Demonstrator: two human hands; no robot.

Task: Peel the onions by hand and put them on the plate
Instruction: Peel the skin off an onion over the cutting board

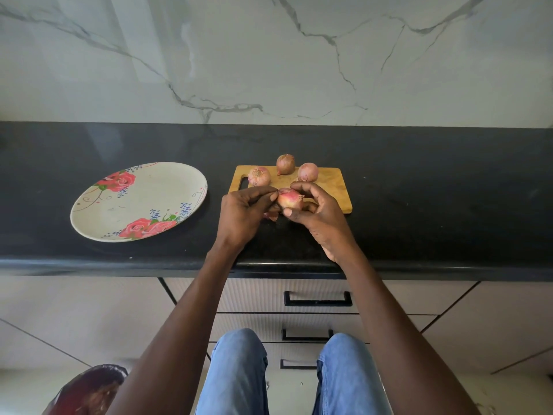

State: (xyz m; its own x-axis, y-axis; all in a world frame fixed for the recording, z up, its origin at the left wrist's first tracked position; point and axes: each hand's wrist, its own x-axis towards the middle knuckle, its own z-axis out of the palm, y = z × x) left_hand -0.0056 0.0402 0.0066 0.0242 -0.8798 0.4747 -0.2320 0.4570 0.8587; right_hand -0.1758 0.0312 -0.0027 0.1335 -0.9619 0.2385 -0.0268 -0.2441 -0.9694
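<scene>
One small, firm onion (289, 199) sits cupped in the right hand (320, 214), while the left hand (244, 211) has its grip pinching the brittle, papery skin at the tip, probably the best starting place.

No readable text, label, brand, number or sign anywhere; the plate (89, 211) at nine o'clock carries only painted roses.

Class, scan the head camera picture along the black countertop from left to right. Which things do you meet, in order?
Floral plate → left hand → onion being peeled → right hand. Behind the hands lies the wooden cutting board, with three unpeeled onions at its far edge, left out because they overlap the hands in the order.
</scene>
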